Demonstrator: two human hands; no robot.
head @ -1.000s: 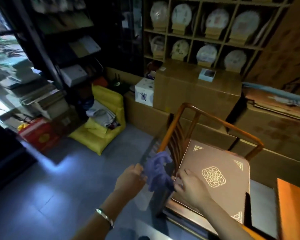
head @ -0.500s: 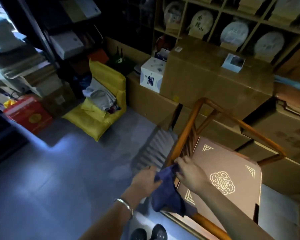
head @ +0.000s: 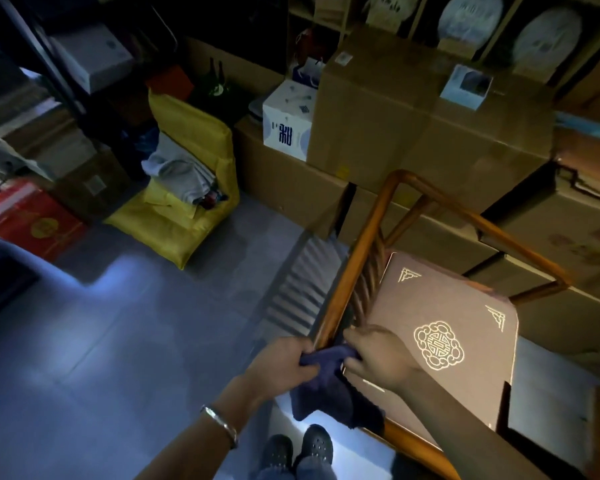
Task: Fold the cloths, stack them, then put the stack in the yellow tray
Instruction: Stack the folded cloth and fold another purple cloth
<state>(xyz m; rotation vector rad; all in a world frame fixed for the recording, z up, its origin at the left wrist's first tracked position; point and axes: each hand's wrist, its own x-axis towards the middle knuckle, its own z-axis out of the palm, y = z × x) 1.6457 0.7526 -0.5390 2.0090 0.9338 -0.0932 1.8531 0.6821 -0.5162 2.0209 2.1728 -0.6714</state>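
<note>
- I see the left hand (head: 284, 362) gripping the upper left edge of a dark blue cloth (head: 329, 389), fingers curled round the fabric.
- I see the right hand (head: 378, 358) pinching the same cloth at its upper right edge, fingers bent over the fabric; the two hands sit close together with a short span of cloth stretched between them.
- The cloth hangs down from both hands in a loose bunch, in front of the near left corner of a wooden armchair with an orange-brown rail frame (head: 371, 223).
- The cloth's lower part overlaps the chair's front rail; I cannot tell whether it touches the rail.
- A brown square seat cushion with a gold round emblem and gold corner marks (head: 465, 341) lies on the chair seat, just right of the right hand.
- A silver bracelet (head: 222, 424) sits on the left wrist.
- Two dark shoes (head: 298, 448) stand on the grey tiled floor (head: 118, 341) below the cloth.
- A yellow fabric tray-like seat (head: 187, 202) stands on the floor well apart to the upper left, with grey cloths (head: 181, 171) piled in it.
- Stacked brown cardboard boxes (head: 413, 133) stand behind the chair; a white box with blue print (head: 286, 121) rests on one.
</note>
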